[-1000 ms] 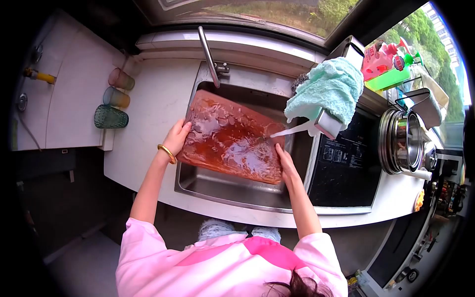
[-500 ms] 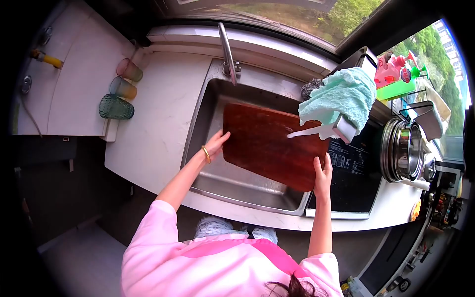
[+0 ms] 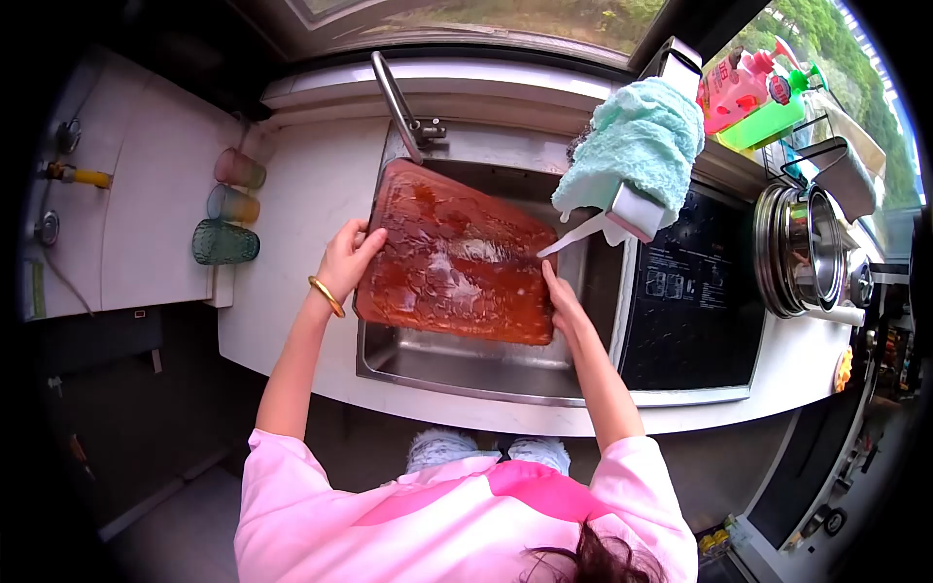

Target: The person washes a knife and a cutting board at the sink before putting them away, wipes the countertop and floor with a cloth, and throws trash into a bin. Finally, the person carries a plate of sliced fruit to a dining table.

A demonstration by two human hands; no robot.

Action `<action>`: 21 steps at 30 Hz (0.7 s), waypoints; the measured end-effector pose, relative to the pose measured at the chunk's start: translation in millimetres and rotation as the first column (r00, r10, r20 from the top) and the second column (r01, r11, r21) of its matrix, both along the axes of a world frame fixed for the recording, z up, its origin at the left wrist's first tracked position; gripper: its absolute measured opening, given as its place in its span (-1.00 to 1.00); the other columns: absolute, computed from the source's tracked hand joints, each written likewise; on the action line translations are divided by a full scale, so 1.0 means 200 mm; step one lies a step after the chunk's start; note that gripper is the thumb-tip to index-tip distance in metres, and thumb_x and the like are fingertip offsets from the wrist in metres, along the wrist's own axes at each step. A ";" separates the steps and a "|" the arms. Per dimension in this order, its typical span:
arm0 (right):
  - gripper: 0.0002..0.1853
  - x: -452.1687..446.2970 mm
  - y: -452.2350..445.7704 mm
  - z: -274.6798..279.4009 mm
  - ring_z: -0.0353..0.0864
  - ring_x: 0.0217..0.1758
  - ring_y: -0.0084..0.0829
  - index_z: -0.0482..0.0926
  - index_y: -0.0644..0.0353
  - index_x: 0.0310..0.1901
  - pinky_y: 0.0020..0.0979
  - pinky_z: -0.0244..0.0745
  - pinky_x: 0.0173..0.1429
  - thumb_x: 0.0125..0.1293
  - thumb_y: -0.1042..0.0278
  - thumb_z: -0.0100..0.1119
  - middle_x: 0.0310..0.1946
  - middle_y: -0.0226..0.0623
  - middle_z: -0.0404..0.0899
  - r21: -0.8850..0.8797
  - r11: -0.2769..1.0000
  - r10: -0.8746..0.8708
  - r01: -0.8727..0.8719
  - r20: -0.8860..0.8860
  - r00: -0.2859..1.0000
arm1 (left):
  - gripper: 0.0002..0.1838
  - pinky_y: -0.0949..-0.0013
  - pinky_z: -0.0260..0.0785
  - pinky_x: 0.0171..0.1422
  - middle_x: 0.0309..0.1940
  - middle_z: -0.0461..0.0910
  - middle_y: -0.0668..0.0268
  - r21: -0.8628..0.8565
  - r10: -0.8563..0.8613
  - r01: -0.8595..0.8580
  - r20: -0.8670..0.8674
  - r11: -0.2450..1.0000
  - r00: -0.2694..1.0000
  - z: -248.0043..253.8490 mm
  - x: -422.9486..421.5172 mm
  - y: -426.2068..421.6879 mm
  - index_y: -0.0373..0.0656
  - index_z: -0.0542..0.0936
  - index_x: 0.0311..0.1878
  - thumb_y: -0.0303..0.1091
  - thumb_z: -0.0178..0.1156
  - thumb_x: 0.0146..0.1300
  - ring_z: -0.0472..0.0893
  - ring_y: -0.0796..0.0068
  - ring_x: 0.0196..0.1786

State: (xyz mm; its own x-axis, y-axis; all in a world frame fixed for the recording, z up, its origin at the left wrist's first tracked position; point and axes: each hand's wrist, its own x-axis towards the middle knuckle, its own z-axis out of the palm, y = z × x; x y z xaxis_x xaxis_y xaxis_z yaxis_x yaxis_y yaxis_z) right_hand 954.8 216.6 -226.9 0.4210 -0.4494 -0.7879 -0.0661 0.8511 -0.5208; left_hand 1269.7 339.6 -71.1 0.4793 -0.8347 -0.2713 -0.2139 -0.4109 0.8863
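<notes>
A reddish-brown wooden cutting board (image 3: 447, 262), wet and shiny, is held over the sink (image 3: 466, 364), tilted with its left end near the faucet (image 3: 394, 102). My left hand (image 3: 347, 257), with a gold bangle on the wrist, grips the board's left edge. Its right edge is in my right hand (image 3: 564, 301), the thumb on top and the other fingers mostly hidden. A mint-green cloth (image 3: 641, 141) hangs over a white holder just above and right of the board, a white strap from it reaching the board's right side.
Beside the sink on the right lies a black cooktop (image 3: 690, 291), with stacked steel pots (image 3: 802, 248) beyond it. Pink and green soap bottles (image 3: 768, 112) stand at the back right. Several coloured glasses (image 3: 228, 204) line the left counter (image 3: 292, 204).
Both hands have carried the cutting board left and tilted it, and its upper face now looks wet and glossy. My right hand has moved from near the cooktop to over the sink.
</notes>
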 end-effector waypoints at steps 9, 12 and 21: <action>-0.63 -0.10 -0.20 0.65 0.46 -0.18 -0.51 0.44 0.34 -0.04 -0.49 0.33 -0.05 0.19 0.28 0.13 -0.19 -0.28 0.52 -0.801 0.570 0.001 -0.183 -0.221 0.975 | -0.30 -0.09 -0.09 0.29 0.33 0.01 0.23 0.416 0.254 -0.039 -0.474 0.908 0.843 -0.67 -0.20 0.16 -0.14 -0.06 0.34 0.01 -0.07 0.27 0.02 0.27 0.35; -0.70 -0.10 -0.15 0.87 0.40 -0.27 -0.57 0.41 0.33 -0.09 -0.50 0.30 -0.12 0.18 0.36 0.11 -0.32 -0.31 0.51 -0.895 0.369 -0.057 -0.251 -0.292 0.955 | -0.18 -0.17 -0.16 0.29 0.38 -0.18 0.20 0.380 0.187 0.080 -0.616 0.922 0.766 -0.64 -0.38 -0.02 0.02 -0.17 0.37 0.28 -0.22 0.19 -0.10 0.16 0.39; -0.71 -0.07 0.10 1.04 0.53 -0.20 -0.40 0.45 0.23 -0.21 -0.49 0.47 -0.15 -0.03 0.38 0.05 -0.32 -0.26 0.50 -0.329 -0.831 -0.062 -0.448 -0.746 0.663 | -0.48 0.23 0.29 0.14 0.02 0.46 0.18 0.153 0.133 0.147 -0.981 0.977 0.140 -0.53 -0.41 -0.28 -0.21 0.39 0.07 -0.03 0.07 0.17 0.44 0.35 0.08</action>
State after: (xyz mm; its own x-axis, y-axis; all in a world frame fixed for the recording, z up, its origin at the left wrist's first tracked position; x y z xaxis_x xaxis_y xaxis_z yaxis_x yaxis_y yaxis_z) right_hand 940.0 237.3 -19.5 0.9531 -0.0879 0.2896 -0.1130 -0.9911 0.0709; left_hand 1188.7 284.0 -176.5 -0.3206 -0.7073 -0.6300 0.7775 -0.5764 0.2514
